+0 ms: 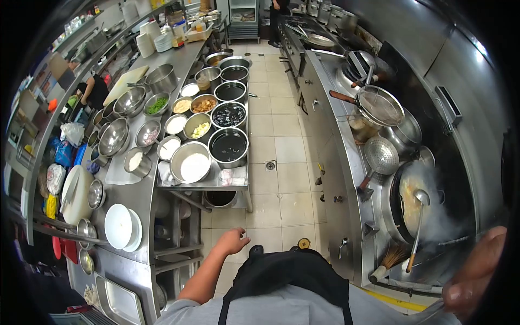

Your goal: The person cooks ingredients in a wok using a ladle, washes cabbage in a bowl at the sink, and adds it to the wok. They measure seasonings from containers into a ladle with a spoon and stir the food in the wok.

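My left hand (233, 241) hangs low over the aisle beside my apron, holding nothing, its fingers loosely bent and apart. At the far right edge looms my right hand (474, 276), large, blurred and partly cut off; its fingers do not show clearly. Near it, a steaming wok (398, 211) on the range contains a pale yellowish mixture. A ladle (421, 197) rests in that wok, its wooden handle pointing toward me and untouched by either hand. Beside the wok's front lies a bamboo wok brush (387, 264).
A perforated skimmer (381, 155) and a fine strainer (381, 105) lie along the range. Across the aisle, a steel table holds pots of dark liquid (228, 146) and bowls of ingredients. White plates (120, 226) sit on the left counter. Another person (276, 21) stands at the far end.
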Motion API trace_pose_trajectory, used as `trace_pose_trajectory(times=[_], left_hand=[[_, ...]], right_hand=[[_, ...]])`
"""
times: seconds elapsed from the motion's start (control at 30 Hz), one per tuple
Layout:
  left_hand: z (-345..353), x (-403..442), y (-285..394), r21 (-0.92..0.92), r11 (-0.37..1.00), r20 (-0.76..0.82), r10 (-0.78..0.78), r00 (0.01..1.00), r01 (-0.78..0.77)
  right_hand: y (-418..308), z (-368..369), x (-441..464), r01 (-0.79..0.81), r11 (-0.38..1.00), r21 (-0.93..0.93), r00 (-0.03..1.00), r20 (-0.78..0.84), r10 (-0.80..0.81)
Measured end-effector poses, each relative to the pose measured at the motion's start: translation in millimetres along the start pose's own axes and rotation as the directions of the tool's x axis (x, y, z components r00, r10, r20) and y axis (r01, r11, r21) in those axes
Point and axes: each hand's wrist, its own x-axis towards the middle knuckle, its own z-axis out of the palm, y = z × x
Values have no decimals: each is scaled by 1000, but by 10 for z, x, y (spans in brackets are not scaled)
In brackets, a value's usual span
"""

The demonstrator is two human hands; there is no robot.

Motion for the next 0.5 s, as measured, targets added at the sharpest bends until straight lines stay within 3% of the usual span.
trace_pose_trajectory(times=[0.27,0.33,0.37,0.47,0.5], left_hand=[[36,-126,-227,-76,995,-22,-62,998,61],[279,6,-557,6,1000,-20,14,1000,-14],[-26,-304,-149,-78,993,-33,-88,996,85],[136,-313,-363,-55,993,-52,-104,993,101],[161,-353,-390,-72,991,-55,-115,992,111]], right_hand=[[-16,-61,119,-39,999,4,996,-82,39],[181,72,252,-56,997,49,993,-105,60],[302,162,327,-55,996,75,992,-110,63],[700,527,527,-105,993,61,992,-68,109],[735,674,632,-274,955,115,962,20,273]])
